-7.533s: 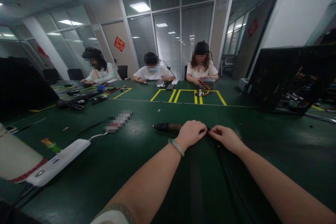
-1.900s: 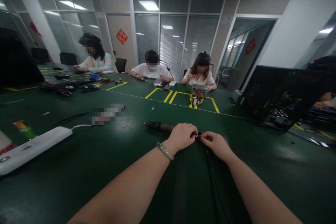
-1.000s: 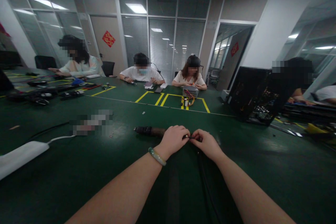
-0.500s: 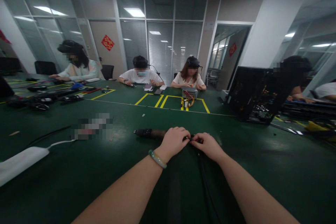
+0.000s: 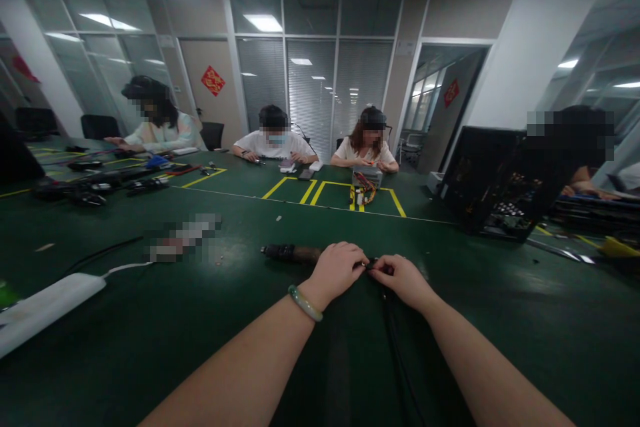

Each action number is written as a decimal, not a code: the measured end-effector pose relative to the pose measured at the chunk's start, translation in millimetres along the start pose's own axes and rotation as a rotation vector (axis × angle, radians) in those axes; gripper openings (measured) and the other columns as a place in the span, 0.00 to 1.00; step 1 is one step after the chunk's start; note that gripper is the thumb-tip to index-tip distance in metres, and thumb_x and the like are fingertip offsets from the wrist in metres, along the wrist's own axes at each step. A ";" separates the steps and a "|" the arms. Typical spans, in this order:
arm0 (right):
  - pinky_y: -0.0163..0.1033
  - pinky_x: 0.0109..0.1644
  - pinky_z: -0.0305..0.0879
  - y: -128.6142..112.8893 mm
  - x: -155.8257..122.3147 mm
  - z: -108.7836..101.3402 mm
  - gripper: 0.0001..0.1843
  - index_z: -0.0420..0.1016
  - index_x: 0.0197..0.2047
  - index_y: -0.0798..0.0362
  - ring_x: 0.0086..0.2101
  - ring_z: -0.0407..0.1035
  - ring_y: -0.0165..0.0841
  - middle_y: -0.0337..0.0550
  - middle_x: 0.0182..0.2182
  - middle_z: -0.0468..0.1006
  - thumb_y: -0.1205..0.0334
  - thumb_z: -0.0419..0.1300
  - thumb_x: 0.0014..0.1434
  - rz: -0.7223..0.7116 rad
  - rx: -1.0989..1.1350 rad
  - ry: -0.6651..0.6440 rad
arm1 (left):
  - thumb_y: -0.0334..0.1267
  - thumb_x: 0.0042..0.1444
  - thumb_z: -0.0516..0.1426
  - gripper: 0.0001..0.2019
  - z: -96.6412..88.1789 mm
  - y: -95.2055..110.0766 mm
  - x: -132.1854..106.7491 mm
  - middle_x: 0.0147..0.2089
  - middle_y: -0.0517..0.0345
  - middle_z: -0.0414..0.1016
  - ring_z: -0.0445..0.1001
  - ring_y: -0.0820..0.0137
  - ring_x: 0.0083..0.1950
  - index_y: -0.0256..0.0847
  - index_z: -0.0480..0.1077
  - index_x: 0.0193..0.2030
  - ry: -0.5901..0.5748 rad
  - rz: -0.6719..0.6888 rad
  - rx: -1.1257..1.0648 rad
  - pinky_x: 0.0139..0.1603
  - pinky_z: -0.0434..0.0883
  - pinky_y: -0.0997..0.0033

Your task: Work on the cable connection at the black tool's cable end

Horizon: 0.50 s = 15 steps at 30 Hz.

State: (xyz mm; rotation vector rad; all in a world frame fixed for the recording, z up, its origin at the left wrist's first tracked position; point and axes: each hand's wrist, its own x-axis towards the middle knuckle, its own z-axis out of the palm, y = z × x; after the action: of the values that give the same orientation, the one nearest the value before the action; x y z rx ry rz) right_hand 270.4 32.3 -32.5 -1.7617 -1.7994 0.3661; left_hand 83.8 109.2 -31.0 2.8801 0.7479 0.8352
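Note:
A pen-like electric screwdriver [image 5: 290, 253], black at the tip and brownish along the body, lies on the green table with its tip to the left. My left hand [image 5: 340, 264] is closed over its rear end, and a pale bangle [image 5: 305, 303] circles that wrist. Just to the right, my right hand [image 5: 403, 278] pinches a small black cable end against the back of the tool. The fingertips of both hands meet there, so whether the two parts are joined I cannot tell. A black cable [image 5: 395, 340] runs from below my right hand toward me.
A white power strip [image 5: 55, 310] with a cord lies at left. Dark cables and parts [image 5: 90, 187] are heaped behind it. A black computer case [image 5: 480, 180] stands at right. Across the table, co-workers sit near a power supply unit [image 5: 367, 178] with coloured wires.
The whole view has shifted slightly, so things appear a little farther right. Both hands keep nearly the same grip on the screwdriver and the cable end.

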 end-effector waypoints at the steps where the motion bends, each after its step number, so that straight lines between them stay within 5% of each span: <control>1: 0.38 0.35 0.57 -0.9 -0.1 -0.2 0.10 0.78 0.31 0.49 0.32 0.67 0.36 0.38 0.28 0.75 0.53 0.60 0.56 -0.003 -0.001 0.001 | 0.37 0.59 0.57 0.07 0.3 -0.2 0.1 0.47 0.61 0.74 0.69 0.67 0.50 0.48 0.74 0.43 0.004 0.002 -0.002 0.54 0.64 0.64; 15: 0.38 0.35 0.58 -1.2 0.2 -0.1 0.09 0.78 0.31 0.49 0.33 0.67 0.36 0.39 0.29 0.76 0.54 0.60 0.56 -0.004 0.022 -0.006 | 0.35 0.60 0.56 0.06 -3.8 2.8 -0.6 0.46 0.59 0.73 0.69 0.66 0.49 0.45 0.72 0.44 -0.026 -0.001 0.006 0.50 0.65 0.65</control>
State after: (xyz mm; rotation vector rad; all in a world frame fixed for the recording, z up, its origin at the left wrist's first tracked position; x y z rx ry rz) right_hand 269.4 32.5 -31.7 -1.7438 -1.7957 0.3881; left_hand 82.6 106.1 -27.6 2.8890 0.7509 0.7953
